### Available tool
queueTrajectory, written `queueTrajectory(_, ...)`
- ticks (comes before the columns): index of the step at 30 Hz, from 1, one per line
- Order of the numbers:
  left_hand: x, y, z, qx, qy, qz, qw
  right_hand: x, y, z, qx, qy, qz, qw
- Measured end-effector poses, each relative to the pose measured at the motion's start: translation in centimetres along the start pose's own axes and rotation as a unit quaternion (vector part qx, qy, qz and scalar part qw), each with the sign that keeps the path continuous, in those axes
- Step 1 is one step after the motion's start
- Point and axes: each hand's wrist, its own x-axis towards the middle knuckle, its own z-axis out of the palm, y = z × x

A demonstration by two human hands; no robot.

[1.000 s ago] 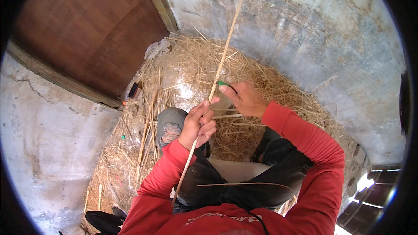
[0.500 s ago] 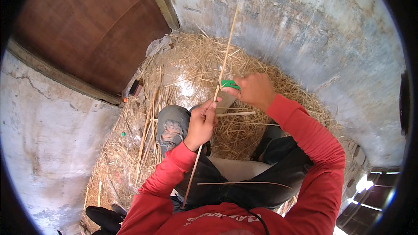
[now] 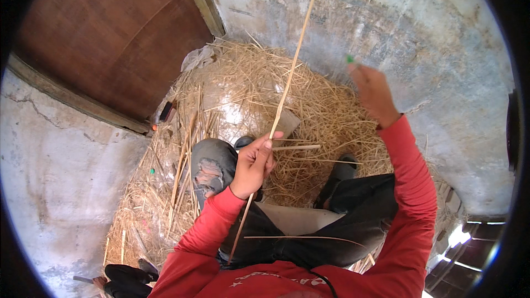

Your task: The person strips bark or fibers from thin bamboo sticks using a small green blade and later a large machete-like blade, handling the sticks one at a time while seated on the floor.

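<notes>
My left hand (image 3: 255, 163) is closed round a long, thin bamboo strip (image 3: 288, 85), pinching it between thumb and fingers. The strip slants from my lap up past the hand, its far end in front of the wall. My right hand (image 3: 375, 91), blurred by motion, is raised to the right, well apart from the strip. A small green cutter (image 3: 350, 59) pokes out of its closed fingers; most of the tool is hidden in the grip. Across my thighs lies another thin strip (image 3: 303, 237). A short, pale stick (image 3: 298, 147) shows just beyond my left hand.
Straw-like shavings (image 3: 331, 110) cover the floor between my legs and the stained wall (image 3: 430, 38). Longer bamboo strips (image 3: 182, 165) lie left of my knee. A brown door panel (image 3: 110, 33) stands at the far left. Black cloth (image 3: 127, 280) is at the lower left.
My right hand has swung away from the strip, up and to the right, carrying the green cutter. My left hand keeps its hold, and the strip's far end has tilted slightly right.
</notes>
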Motion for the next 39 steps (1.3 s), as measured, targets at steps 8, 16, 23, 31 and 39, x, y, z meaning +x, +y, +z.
queueTrajectory(8,0.5,-1.0,-0.3,0.106,0.048,0.031,0.993,-7.1,-7.5,6.0,-0.044,-0.198,-0.139,0.969)
queueTrajectory(16,-3.1,-0.4,-0.2,0.217,-0.02,0.026,0.976,-0.3,1.4,6.0,-0.044,-0.076,0.097,0.991)
queueTrajectory(23,-1.8,-0.9,-1.8,0.069,0.065,-0.012,0.995,-1.4,0.8,2.4,-0.132,-0.002,-0.093,0.987)
queueTrajectory(31,-1.2,1.0,-0.9,0.018,0.086,-0.044,0.995,-5.0,-4.5,5.1,-0.151,-0.112,-0.201,0.961)
queueTrajectory(39,-0.8,-1.1,-2.1,0.117,0.058,-0.023,0.991,-6.8,-5.3,6.3,-0.146,-0.248,-0.232,0.929)
